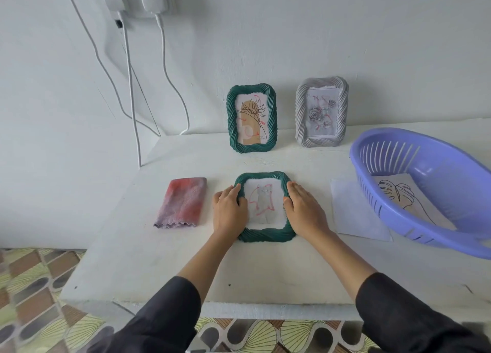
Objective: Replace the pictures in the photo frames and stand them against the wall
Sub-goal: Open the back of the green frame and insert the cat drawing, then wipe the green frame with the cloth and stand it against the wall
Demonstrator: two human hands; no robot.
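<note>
Green frame [265, 235] flat on worktop [159, 267], cat drawing [261, 201] inside. Left hand [228, 210] and right hand [305, 210] palm-down on its side edges, fingers loosely extended, pressing.

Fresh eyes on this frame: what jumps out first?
The flat green frame with a cat sketch lies mid-table, the left hand and right hand resting on its side rails. Behind it, a standing green frame and a grey frame are propped against the wall. A purple basket holding a leaf drawing sits at the right, and a pink cloth at the left.
</note>
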